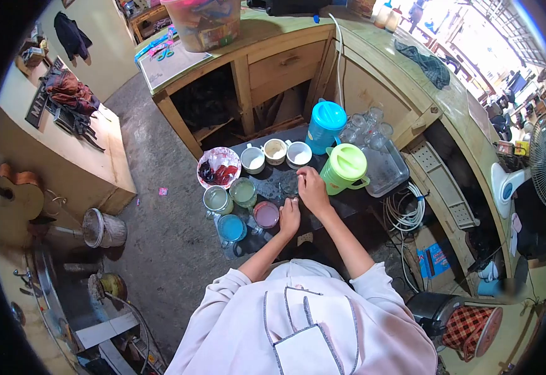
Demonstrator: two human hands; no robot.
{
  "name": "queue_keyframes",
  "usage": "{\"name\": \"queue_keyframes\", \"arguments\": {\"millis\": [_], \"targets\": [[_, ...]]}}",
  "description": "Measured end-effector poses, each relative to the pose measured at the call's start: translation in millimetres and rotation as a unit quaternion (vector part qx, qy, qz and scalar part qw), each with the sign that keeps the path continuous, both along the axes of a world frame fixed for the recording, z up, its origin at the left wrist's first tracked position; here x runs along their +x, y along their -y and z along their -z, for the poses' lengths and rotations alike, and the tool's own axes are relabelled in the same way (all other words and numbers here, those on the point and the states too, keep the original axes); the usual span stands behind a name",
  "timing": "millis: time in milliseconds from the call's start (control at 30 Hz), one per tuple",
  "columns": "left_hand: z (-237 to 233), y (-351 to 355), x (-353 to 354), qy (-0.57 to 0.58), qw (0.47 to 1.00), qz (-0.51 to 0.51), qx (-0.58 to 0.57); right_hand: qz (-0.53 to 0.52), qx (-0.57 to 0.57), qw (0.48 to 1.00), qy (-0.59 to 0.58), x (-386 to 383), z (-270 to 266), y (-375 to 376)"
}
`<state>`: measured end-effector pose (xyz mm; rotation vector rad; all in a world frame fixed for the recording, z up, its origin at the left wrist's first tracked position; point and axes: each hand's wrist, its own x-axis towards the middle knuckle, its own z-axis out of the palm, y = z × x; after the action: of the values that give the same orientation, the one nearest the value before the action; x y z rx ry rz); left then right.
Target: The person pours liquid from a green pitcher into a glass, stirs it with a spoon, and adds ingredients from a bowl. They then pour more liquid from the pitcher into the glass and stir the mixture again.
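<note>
My left hand (290, 215) is closed low over the dark table, just right of a glass mug of pink liquid (266, 214). My right hand (312, 190) is closed in front of the green lidded pitcher (346, 165). What either hand grips is too small to make out. A clear glass (288, 183) is beside my right hand. A blue drink mug (232, 229) and two pale drink mugs (217, 200), (243, 192) stand left. Behind are white cups (252, 160), (298, 154), a cup of tan contents (275, 151) and a blue pitcher (327, 125).
A patterned bowl (219, 167) with red and dark packets stands at the table's left. Upturned glasses (367, 128) and a clear tray (384, 170) lie right. A wooden counter (285, 37) curves behind. Coiled cable (404, 209) hangs right; a bucket (105, 229) stands left.
</note>
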<state>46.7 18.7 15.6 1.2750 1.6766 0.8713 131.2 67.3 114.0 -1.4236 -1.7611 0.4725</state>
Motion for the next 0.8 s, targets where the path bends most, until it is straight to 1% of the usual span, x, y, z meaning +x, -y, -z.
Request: {"name": "queue_keyframes", "arguments": {"millis": [67, 167, 267, 367, 467, 567, 667, 733, 800], "targets": [[4, 1, 1, -0.010, 1.000, -0.002, 0.000, -0.051, -0.040, 0.998, 0.006, -1, -7, -7], [-1, 1, 1, -0.024, 1.000, -0.005, 0.001, -0.178, -0.074, 0.979, 0.061, 5, 4, -19], [-2, 1, 0, -0.021, 1.000, -0.002, 0.009, -0.235, -0.047, 0.966, 0.093, 9, 19, -28], [1, 0, 0, -0.017, 1.000, -0.001, 0.018, -0.278, 0.015, 0.949, 0.150, 13, 18, -31], [8, -2, 0, -0.021, 0.999, -0.009, 0.036, -0.280, 0.073, 0.939, 0.187, 10, 0, -14], [7, -3, -1, -0.010, 0.999, -0.016, 0.037, -0.245, 0.112, 0.948, 0.171, 8, -21, 5], [0, -3, 1, -0.008, 0.999, -0.023, 0.027, -0.216, 0.077, 0.966, 0.118, 10, -32, 16], [-1, -2, 1, -0.012, 1.000, -0.020, 0.008, -0.202, 0.067, 0.970, 0.121, 12, -24, 15], [0, -2, 1, -0.007, 1.000, -0.021, 0.019, -0.199, 0.066, 0.969, 0.127, 12, -13, 12]]}}
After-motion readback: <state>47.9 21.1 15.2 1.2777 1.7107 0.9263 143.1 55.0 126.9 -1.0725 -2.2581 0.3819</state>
